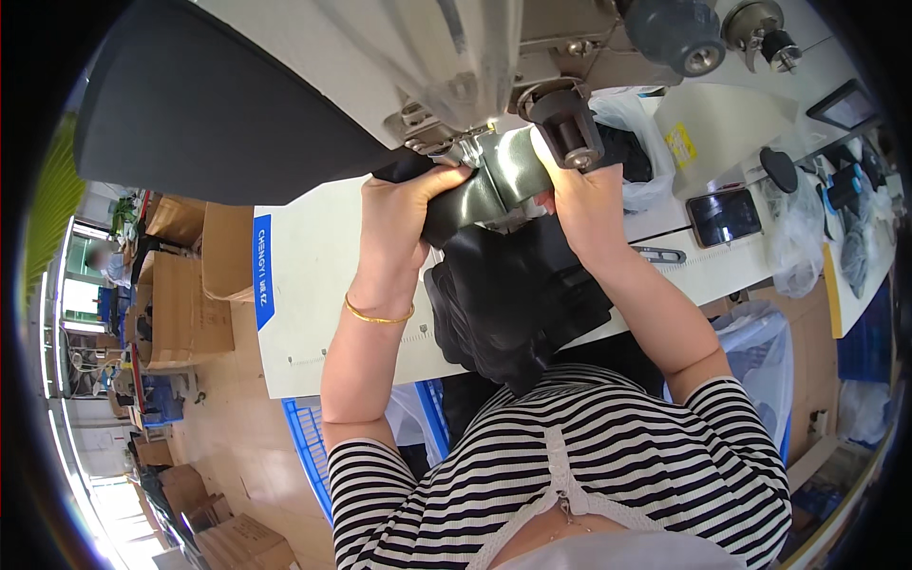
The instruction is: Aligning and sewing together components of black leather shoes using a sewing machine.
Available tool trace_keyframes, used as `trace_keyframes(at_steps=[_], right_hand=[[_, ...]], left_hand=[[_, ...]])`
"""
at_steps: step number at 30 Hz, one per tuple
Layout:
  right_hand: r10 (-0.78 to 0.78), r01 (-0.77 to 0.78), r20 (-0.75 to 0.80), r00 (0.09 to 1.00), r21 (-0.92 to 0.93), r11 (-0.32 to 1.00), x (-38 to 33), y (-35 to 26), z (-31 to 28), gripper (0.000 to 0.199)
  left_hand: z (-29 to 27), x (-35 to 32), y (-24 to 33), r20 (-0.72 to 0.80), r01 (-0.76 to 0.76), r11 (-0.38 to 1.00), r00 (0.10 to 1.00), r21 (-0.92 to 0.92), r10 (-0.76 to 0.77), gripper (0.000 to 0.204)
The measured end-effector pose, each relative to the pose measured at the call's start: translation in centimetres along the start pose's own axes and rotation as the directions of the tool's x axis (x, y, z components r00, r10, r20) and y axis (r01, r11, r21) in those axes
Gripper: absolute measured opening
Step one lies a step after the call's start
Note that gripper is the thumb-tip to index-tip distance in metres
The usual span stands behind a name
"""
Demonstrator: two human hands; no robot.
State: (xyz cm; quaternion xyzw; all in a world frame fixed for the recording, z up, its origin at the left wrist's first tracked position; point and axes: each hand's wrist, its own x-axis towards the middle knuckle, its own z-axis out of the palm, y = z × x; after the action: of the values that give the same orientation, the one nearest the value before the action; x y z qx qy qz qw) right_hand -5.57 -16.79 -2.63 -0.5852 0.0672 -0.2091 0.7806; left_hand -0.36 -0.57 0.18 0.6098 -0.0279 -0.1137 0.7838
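Both hands are at the needle area of a sewing machine [456, 66]. My left hand [404, 204] pinches the left edge of a black fabric piece [494, 180], thumb on top beside the presser foot [470, 149]. On the other side, my right hand [584, 204] grips the same piece, its fingers partly hidden behind a dark cylindrical machine part [568, 123]. The piece is bent into a curve, and a seam line runs across its lit upper side. More black fabric [518, 294] hangs in folds over the table's front edge towards my lap.
The white table [313, 332] has a ruler scale near its edge. To the right lie a small grey tool [660, 255], a phone [724, 217] and clear plastic bags [796, 247]. Blue baskets [309, 427] stand below. Cardboard boxes [190, 309] are on the left.
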Motion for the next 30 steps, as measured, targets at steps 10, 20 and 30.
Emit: trace_keyframes(at_steps=[10, 20, 30], right_hand=[[-0.071, 0.079, 0.056, 0.996, -0.154, 0.985, 0.7, -0.2, -0.1, 0.017], [-0.074, 0.082, 0.063, 0.995, -0.136, 0.987, 0.8, -0.1, -0.2, 0.017], [-0.250, 0.250, 0.158, 0.955, 0.020, 0.968, -4.2, 1.8, -1.1, 0.015]], left_hand=[[-0.4, 0.3, -0.2, 0.003, -0.012, 0.998, 1.000, -0.066, 0.012, 0.010], [-1.6, -0.2, -0.3, 0.032, 0.097, 0.978, 0.995, -0.185, -0.093, 0.019], [-1.9, -5.6, -2.5, 0.184, 0.007, 0.999, 0.983, -0.039, 0.000, 0.032]])
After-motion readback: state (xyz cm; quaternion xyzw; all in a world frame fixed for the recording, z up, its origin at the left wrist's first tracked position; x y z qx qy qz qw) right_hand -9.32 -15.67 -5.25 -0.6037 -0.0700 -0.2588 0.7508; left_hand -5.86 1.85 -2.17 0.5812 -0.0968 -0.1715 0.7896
